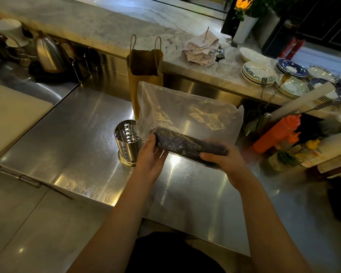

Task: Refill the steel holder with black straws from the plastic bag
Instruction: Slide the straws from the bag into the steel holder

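A clear plastic bag (187,113) is held up over the steel counter (77,146), its loose upper part standing above a bundle of black straws (177,141) lying crosswise in its bottom. My left hand (151,154) grips the bundle's left end through the plastic. My right hand (222,160) grips its right end. The perforated steel holder (127,141) stands upright on the counter just left of my left hand, and it looks empty inside.
A brown paper bag (145,75) stands behind the plastic bag. A kettle (49,54) and a white board (10,117) are at the left. Stacked plates (258,72), forks, an orange squeeze bottle (276,133) and other bottles crowd the right side.
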Motion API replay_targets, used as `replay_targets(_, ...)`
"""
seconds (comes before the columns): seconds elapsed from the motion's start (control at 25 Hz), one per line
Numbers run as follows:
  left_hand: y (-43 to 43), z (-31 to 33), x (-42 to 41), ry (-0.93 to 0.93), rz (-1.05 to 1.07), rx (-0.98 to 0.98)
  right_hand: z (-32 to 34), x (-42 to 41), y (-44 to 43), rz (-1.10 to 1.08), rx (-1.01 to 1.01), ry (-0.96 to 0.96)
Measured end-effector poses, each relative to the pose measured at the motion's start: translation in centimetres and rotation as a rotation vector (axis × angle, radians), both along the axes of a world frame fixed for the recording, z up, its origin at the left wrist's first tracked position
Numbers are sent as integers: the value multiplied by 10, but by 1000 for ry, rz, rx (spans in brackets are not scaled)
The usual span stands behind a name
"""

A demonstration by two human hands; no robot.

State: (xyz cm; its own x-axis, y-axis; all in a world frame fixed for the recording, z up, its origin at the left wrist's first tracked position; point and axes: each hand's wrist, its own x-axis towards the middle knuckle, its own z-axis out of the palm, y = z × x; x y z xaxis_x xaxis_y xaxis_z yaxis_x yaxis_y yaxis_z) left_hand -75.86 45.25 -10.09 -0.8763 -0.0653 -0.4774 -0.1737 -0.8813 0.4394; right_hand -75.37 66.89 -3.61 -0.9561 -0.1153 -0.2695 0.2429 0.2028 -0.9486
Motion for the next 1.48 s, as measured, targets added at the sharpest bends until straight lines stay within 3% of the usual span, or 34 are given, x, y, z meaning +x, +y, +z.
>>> replay_targets(0.6,1,6,-6,38,62,224,53,-19,-24,179,235,152)
replay_targets(1.48,-1,7,-3,38,74,265,66,-23,-36,195,356,168)
